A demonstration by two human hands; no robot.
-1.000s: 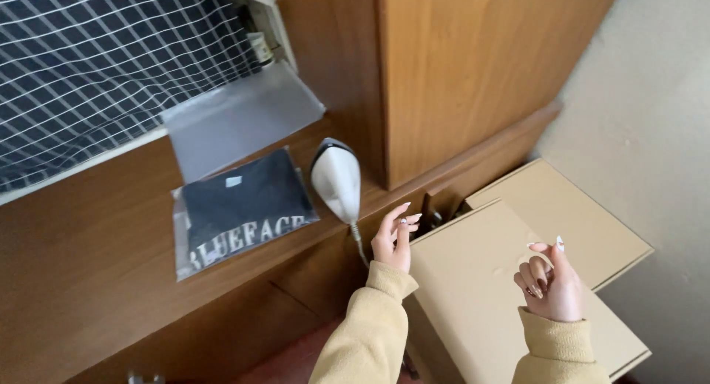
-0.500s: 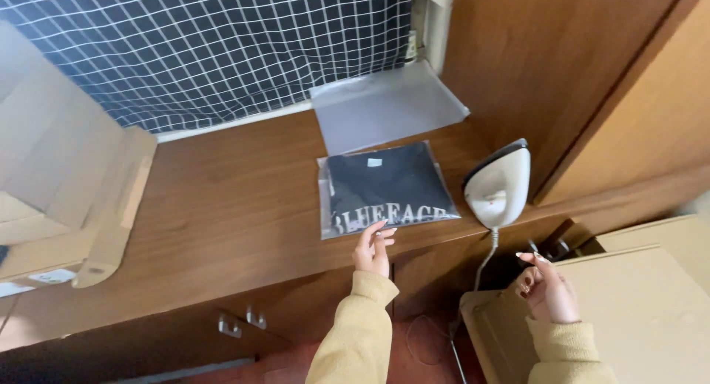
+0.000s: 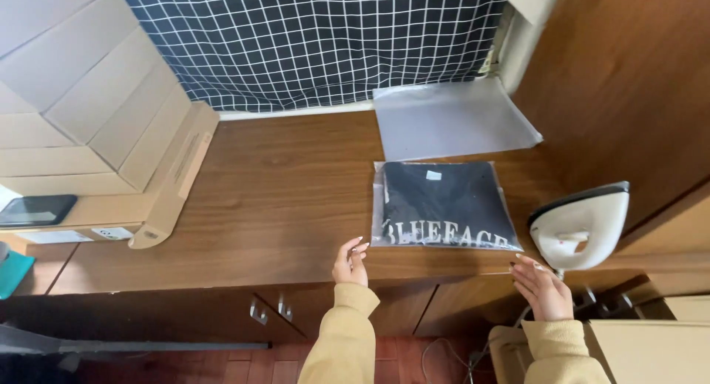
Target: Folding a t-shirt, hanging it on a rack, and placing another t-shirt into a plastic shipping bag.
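On the wooden counter [image 3: 259, 199] a bagged black shirt [image 3: 444, 204] lies already packed — not yet grasped; left hand [image 3: 350, 261] and right hand [image 3: 541, 287] are loosely open, empty, beside it.

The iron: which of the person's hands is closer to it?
Right. The right hand is just below the iron, fingertips almost at its base. The left hand is far off to the left, by the bagged shirt's lower left corner.

Glossy clear plastic bag [image 3: 444, 205] over black cloth shirt, on smooth wood-grain counter [image 3: 281, 199]; matt cardboard box [image 3: 96, 125] beside.
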